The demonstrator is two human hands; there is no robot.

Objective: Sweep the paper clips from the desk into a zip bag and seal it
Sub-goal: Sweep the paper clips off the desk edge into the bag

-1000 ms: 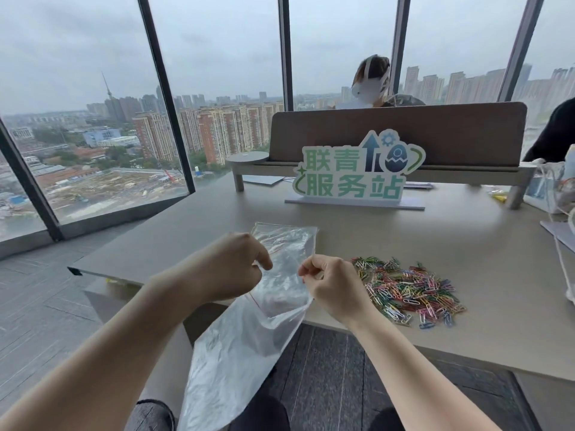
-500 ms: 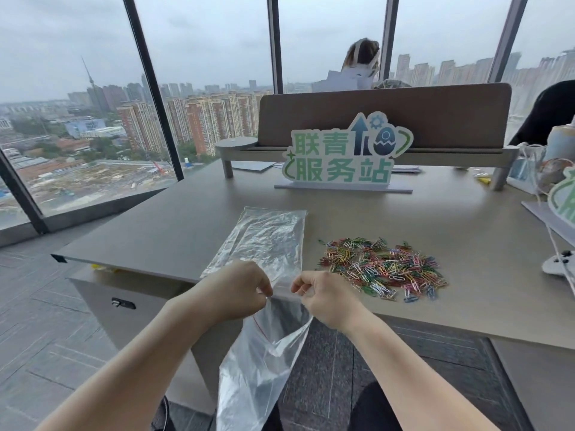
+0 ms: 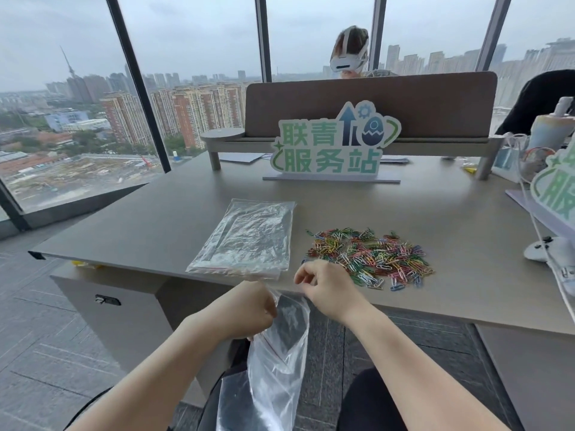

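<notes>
Both hands work below the near edge of the tabletop [image 3: 155, 225]. The left hand [image 3: 245, 309] is curled, pinching the top edge of a clear zip bag [image 3: 280, 353] that hangs down past the tabletop edge toward the person's lap; a thin red line runs across the bag near its mouth. The right hand [image 3: 326, 287] is just beside it, fingers curled at the bag's other top corner; whether it truly pinches the film cannot be told, since the plastic there is hard to see.

The paper clips [image 3: 370, 256] lie in a loose, many-coloured heap on the tabletop near its near edge, just right of the right hand and touching neither hand. To the left of the heap, a flat stack of bags [image 3: 249, 237] rests on the tabletop, its near end at the near edge.

Toward the far edge stands a green-and-white sign [image 3: 329, 147] in front of a brown divider [image 3: 420, 101]. A white controller [image 3: 544, 250] sits at the right edge.
</notes>
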